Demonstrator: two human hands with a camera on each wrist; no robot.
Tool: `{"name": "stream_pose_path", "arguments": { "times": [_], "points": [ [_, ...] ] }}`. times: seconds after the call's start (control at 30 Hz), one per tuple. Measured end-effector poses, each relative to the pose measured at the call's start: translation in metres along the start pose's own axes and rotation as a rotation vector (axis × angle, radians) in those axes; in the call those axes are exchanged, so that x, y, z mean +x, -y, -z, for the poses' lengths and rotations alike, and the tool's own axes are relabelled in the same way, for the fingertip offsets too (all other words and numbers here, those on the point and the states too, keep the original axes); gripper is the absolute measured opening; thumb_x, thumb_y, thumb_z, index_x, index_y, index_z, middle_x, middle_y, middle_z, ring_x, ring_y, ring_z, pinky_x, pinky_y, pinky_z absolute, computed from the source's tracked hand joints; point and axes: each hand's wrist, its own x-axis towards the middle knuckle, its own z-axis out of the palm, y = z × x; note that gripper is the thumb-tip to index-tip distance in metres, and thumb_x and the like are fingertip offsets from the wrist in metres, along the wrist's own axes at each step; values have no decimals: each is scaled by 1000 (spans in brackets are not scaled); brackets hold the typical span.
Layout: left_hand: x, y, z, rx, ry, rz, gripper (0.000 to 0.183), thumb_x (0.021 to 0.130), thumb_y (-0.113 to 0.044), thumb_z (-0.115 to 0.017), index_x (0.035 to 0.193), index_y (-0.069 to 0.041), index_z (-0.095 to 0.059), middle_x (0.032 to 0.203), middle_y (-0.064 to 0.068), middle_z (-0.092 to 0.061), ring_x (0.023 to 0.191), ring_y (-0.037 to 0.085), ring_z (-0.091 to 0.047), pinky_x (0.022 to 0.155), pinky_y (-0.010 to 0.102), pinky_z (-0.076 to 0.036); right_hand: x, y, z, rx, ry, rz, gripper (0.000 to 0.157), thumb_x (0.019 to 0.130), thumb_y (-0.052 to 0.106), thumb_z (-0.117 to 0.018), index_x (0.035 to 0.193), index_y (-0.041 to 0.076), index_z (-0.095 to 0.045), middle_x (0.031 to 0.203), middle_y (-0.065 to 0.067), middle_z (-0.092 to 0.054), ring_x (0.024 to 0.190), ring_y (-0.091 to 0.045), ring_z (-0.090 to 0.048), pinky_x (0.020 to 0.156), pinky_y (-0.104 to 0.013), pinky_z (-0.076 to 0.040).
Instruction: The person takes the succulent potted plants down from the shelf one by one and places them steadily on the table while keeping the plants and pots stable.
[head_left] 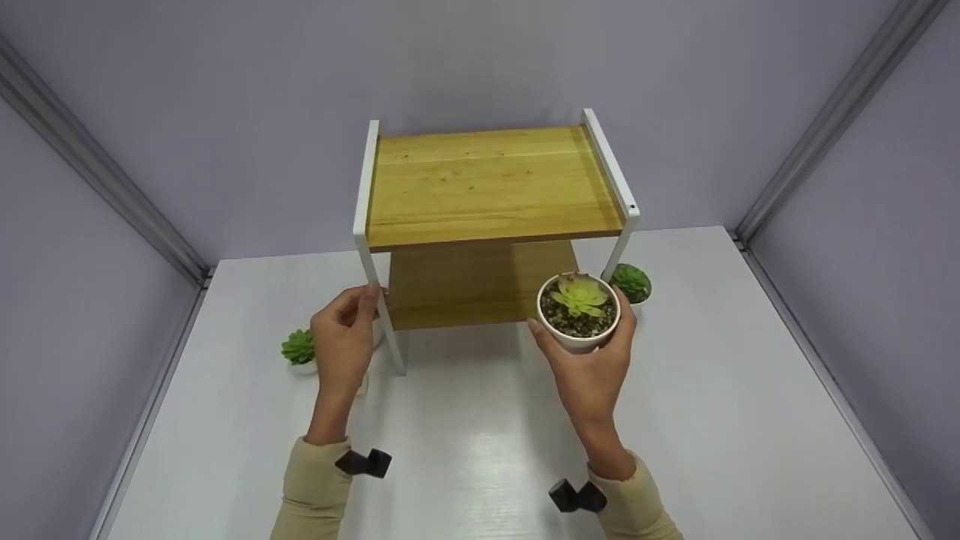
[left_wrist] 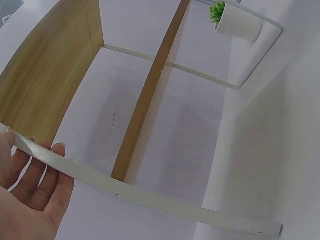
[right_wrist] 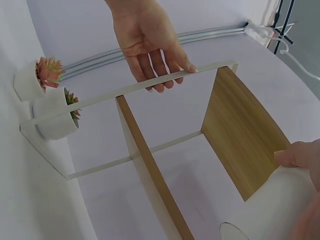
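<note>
A two-tier shelf (head_left: 495, 184) with wooden boards and a white frame stands at the centre in the head view. My left hand (head_left: 343, 337) pinches its front left leg (left_wrist: 95, 175) below the top board, thumb on one side and fingers on the other. In my right hand (head_left: 595, 375) is a white pot (head_left: 578, 343) holding gravelly soil and a yellow-green succulent (head_left: 579, 295). Thumb and fingers wrap the pot's sides, in front of the shelf's right part. From the right wrist, the held pot (right_wrist: 275, 207) shows only partly, its plant hidden.
A green succulent (head_left: 298, 346) sits left of the shelf, partly behind my left hand. Another potted green succulent (head_left: 631, 282) stands by the right rear leg. Two white pots, one with a reddish succulent (right_wrist: 48, 71), show in the right wrist view. Walls enclose the white table (head_left: 465, 457).
</note>
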Motion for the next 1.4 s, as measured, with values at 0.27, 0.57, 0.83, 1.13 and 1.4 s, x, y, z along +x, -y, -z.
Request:
{"name": "stream_pose_path", "arguments": {
  "times": [0.27, 0.57, 0.83, 1.13, 1.4],
  "points": [
    [-2, 0, 2, 18, -18, 4, 33, 106, -35, -64, 111, -7, -80, 109, 17, -80, 95, 23, -72, 83, 18, -56, 2, -3, 19, -26, 38, 36, 105, 70, 5, -98, 156, 1, -37, 155, -17, -47, 143, -28, -49, 118, -56, -43],
    [-1, 0, 2, 4, -8, 3, 33, 106, -35, -64, 110, -6, -80, 109, 21, -79, 92, 7, -72, 85, 17, -57, 5, -3, 37, -67, 22, 37, 104, 71, 3, -97, 156, 2, -37, 154, -11, -48, 140, -19, -50, 115, -35, -48],
    [-1, 0, 2, 8, -12, 2, 34, 106, -34, -64, 111, -4, -80, 110, 19, -79, 92, 5, -72, 85, 17, -57, 10, -8, 48, -74, 5, 27, 103, 72, 1, -95, 155, -1, -36, 151, -11, -48, 137, -13, -49, 110, -21, -48],
    [-2, -2, 3, 16, -3, 27, 36, 106, -39, -63, 112, -8, -80, 112, 17, -79, 96, 10, -71, 87, 19, -56, 15, -17, 60, -108, 0, 12, 102, 71, 1, -95, 154, 0, -36, 150, -10, -47, 136, -11, -47, 112, -25, -45],
    [-2, -1, 5, -15, 1, 13, 35, 106, -36, -64, 112, -6, -80, 111, 20, -78, 96, 10, -71, 87, 20, -56, 21, -29, 69, -97, -10, -16, 101, 72, -2, -93, 153, -1, -34, 147, -1, -48, 135, -11, -49, 110, -28, -46]
  ]
}}
